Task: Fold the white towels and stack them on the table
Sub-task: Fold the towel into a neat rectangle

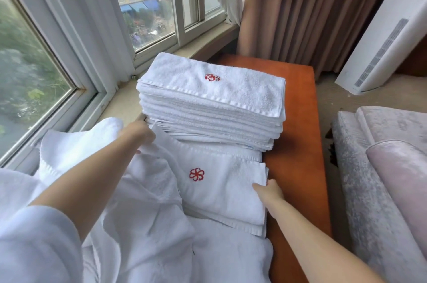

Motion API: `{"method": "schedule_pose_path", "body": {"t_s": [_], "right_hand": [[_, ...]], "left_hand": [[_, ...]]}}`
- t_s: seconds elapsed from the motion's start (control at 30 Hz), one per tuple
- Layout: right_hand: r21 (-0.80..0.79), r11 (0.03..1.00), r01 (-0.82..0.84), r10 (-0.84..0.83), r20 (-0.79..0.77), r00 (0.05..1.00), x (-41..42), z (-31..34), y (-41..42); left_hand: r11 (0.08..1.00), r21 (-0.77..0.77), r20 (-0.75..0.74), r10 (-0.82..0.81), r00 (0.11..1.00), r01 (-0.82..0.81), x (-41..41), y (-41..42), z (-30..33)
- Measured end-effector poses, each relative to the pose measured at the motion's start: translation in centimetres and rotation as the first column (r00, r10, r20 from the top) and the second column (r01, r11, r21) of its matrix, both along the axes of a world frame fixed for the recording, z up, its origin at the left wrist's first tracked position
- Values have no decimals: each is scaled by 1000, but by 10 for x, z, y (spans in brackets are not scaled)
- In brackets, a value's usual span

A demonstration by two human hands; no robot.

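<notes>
A tall stack of folded white towels [212,107] with a red emblem on top stands on the orange-brown wooden table [300,144]. In front of it lies a folded white towel [221,188], also with a red emblem, on a lower layer of folded towels. My left hand [141,132] grips this towel's far left corner next to the base of the stack. My right hand [270,192] pinches the towel's right edge, thumb on top. A heap of loose, unfolded white towels [129,225] covers the near left.
Windows [34,70] and a stone sill run along the left and back. Brown curtains [312,10] hang behind the table. A white air unit [381,51] stands at the right, and a grey upholstered seat with a pink cushion [392,178] is beside the table.
</notes>
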State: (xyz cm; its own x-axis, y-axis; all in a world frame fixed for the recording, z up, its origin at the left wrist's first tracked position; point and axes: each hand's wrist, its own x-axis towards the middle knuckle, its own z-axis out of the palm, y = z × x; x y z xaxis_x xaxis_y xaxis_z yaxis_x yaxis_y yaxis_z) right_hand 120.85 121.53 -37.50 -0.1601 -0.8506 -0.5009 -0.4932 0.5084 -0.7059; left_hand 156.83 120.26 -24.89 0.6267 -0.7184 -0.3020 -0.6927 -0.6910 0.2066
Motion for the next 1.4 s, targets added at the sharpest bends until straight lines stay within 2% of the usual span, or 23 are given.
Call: {"method": "schedule_pose_path", "body": {"t_s": [0.07, 0.1, 0.17, 0.2, 0.23, 0.27, 0.3, 0.33, 0.4, 0.43, 0.5, 0.57, 0.63, 0.7, 0.73, 0.8, 0.83, 0.9, 0.97, 1.03, 1.13, 1.27, 1.4], "right_hand": [[-61, 998, 24, -21, 48, 999, -5, 4, 4], [-70, 998, 0, 1, 15, 1000, -8, 8, 5], [-4, 998, -68, 66, -171, 983, -10, 17, 8], [-15, 997, -78, 70, -282, 957, -8, 21, 10], [-101, 992, -81, 44, -327, 944, -1, 26, 10], [-225, 970, -96, 26, -293, 956, 11, 32, 10], [-335, 935, -120, 55, -197, 979, 28, 40, 9], [-392, 906, -161, 144, -73, 987, 48, 49, 7], [-348, 886, -306, 368, 127, 921, 91, 66, 6], [-295, 887, -355, 424, 215, 880, 111, 72, 6], [-204, 903, -378, 428, 334, 840, 141, 79, 4], [-180, 899, -399, 438, 335, 834, 161, 78, 2], [-160, 906, -391, 422, 285, 861, 175, 74, -2], [-153, 919, -364, 391, 218, 894, 182, 71, -7], [-163, 929, -332, 361, 203, 910, 185, 69, -8], [-182, 955, -234, 271, 214, 939, 185, 64, -10], [-175, 966, -190, 228, 228, 947, 184, 61, -10], [-160, 976, -147, 184, 249, 951, 181, 56, -9], [-156, 976, -152, 189, 252, 949, 178, 55, -10], [-152, 974, -169, 204, 264, 943, 177, 55, -13], [-167, 968, -186, 227, 278, 933, 175, 56, -15], [-216, 957, -194, 252, 288, 924, 176, 54, -11], [-221, 967, -129, 211, 402, 891, 181, 52, -9]], "left_hand": [[999, 32, -9, -14, 1000, 14, -6, 3, 4], [1000, 27, -32, -1, 999, 2, -8, 3, 7], [998, -37, -134, 54, 990, -59, -11, 3, 11], [990, -85, -236, 88, 968, -111, -13, 3, 14], [978, -125, -363, 109, 925, -164, -15, 4, 18], [967, -154, -485, 106, 868, -204, -18, 4, 22], [958, -172, -575, 91, 813, -228, -21, 6, 26], [956, -182, -633, 65, 772, -230, -24, 7, 30], [965, -180, -711, 8, 703, -193, -31, 10, 37], [971, -171, -746, -16, 666, -168, -34, 10, 39], [979, -146, -815, -39, 579, -140, -37, 12, 42], [984, -129, -857, -47, 514, -126, -35, 14, 41], [982, -138, -838, -47, 544, -128, -29, 16, 38], [974, -158, -764, -16, 645, -163, -23, 17, 32], [974, -167, -691, -2, 723, -156, -20, 18, 29], [993, -120, -502, -45, 864, -18, -18, 18, 26], [996, -41, -453, -93, 887, 84, -19, 18, 25], [946, 173, -431, -177, 885, 273, -25, 18, 24], [855, 341, -359, -264, 895, 390, -32, 17, 21], [803, 445, -251, -313, 916, 396, -34, 16, 19], [719, 597, -183, -310, 933, 356, -35, 22, 24], [652, 664, -100, -408, 908, 366, -39, 22, 32], [630, 686, -54, -456, 888, 365, -42, 22, 36]]}}
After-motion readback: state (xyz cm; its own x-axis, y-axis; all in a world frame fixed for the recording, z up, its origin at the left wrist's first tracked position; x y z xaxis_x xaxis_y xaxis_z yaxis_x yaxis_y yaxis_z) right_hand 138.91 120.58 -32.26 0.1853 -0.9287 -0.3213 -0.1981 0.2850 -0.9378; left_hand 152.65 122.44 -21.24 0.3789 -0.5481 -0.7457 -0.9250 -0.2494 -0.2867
